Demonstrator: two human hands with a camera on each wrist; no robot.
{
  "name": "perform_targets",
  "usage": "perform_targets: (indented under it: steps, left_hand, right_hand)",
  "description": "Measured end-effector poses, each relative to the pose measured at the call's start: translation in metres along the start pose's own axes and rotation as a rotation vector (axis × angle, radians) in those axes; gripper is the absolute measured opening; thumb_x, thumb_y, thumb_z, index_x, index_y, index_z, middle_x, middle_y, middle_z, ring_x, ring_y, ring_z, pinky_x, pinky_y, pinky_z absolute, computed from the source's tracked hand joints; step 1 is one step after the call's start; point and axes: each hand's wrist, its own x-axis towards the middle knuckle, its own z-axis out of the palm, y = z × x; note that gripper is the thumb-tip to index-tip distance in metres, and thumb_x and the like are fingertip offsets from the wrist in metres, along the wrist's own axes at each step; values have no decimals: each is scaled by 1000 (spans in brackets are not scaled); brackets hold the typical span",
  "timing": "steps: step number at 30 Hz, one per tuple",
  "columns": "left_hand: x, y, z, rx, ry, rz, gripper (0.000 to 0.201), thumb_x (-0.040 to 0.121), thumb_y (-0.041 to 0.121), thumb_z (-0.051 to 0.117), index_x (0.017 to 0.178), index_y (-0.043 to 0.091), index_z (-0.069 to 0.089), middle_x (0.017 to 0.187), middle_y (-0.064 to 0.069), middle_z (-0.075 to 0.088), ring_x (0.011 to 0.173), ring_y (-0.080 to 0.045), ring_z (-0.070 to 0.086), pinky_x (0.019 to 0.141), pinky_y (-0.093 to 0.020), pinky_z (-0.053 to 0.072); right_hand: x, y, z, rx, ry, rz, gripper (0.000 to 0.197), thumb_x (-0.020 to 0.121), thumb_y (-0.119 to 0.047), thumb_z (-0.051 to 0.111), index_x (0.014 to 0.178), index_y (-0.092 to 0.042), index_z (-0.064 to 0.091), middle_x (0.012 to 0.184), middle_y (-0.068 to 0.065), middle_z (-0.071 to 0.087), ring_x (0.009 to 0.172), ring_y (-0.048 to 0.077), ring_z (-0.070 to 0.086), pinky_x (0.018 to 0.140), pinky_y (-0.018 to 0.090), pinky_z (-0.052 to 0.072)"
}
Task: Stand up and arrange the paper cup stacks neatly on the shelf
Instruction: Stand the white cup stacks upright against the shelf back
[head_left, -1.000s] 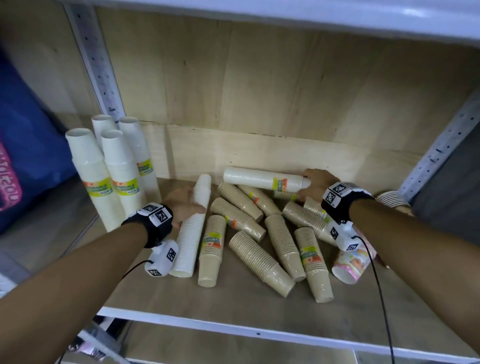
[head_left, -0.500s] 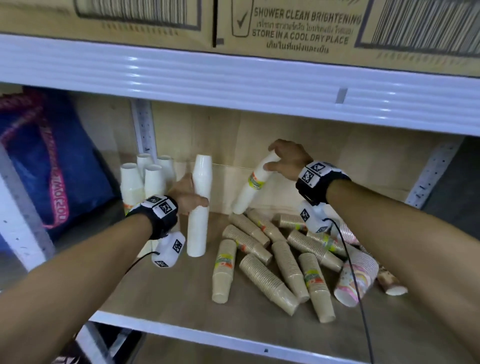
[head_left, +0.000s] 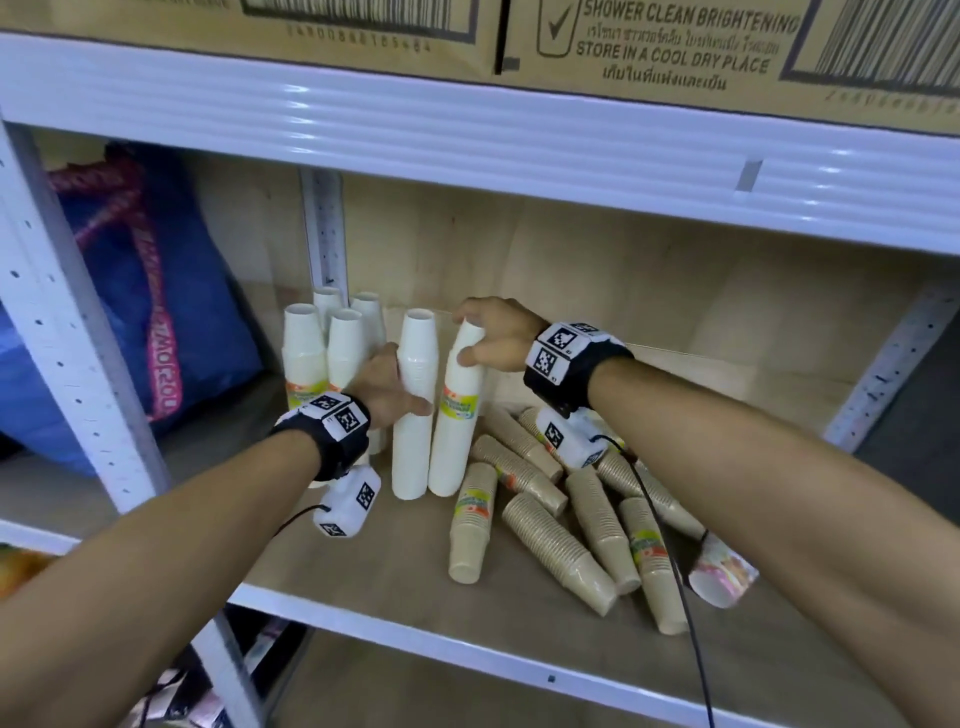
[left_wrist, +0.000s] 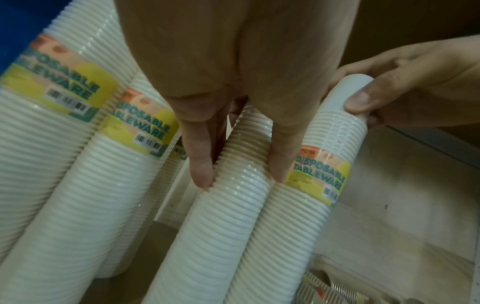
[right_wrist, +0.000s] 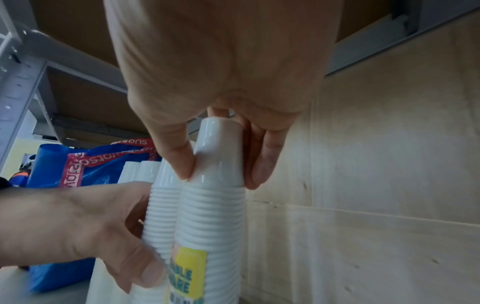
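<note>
Several white cup stacks (head_left: 317, 353) stand upright at the shelf's back left. My left hand (head_left: 395, 387) grips another upright white stack (head_left: 413, 415) round its middle; in the left wrist view the fingers (left_wrist: 200, 164) and thumb wrap that ribbed stack (left_wrist: 221, 226). My right hand (head_left: 483, 338) pinches the top of a labelled white stack (head_left: 457, 426), which stands upright and touches the first one. In the right wrist view, my right hand (right_wrist: 221, 164) clasps the stack's top (right_wrist: 213, 216). Several brown cup stacks (head_left: 561, 551) lie jumbled on the shelf board (head_left: 363, 582).
A pink patterned cup stack (head_left: 722, 571) lies at the right under my forearm. A blue bag (head_left: 171, 312) fills the bay to the left, past the white upright post (head_left: 67, 338). The white upper shelf beam (head_left: 467, 130) carries cardboard boxes close overhead.
Both white stacks went from lying to standing. The right one swung from tilted to upright and now stands against the left one. My view rose.
</note>
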Motion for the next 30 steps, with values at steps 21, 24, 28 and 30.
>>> perform_targets:
  steps: [21,24,28,30]
  left_hand:
    - [-11,53,-54,133,-1,231,48,87,12,64,133,21,57,130,-4,59,102,-18,59,87,-28,48]
    - [-10,56,-56,165,31,230,39,88,19,69,127,20,63,116,-3,63,94,-16,58,81,-25,43]
    - [-12,57,-52,175,114,211,32,82,33,75,111,22,66,94,-4,64,88,-20,60,72,-25,43]
    - [-14,58,-49,199,118,221,31,81,34,74,108,23,63,96,-4,65,86,-20,60,70,-28,48]
  right_hand:
    - [6,-14,1,-95,23,31,43,83,-29,68,122,-12,60,109,1,54,94,16,50,69,25,37]
    - [5,-14,-1,-96,11,37,40,84,-26,67,121,-11,61,114,5,59,93,17,51,73,26,38]
    - [5,-14,-3,-91,-1,58,45,83,-25,68,127,-16,60,111,0,56,93,16,51,75,26,38]
    - [5,-15,-3,-89,-2,62,46,83,-24,68,128,-17,59,105,-2,53,92,15,51,71,24,37]
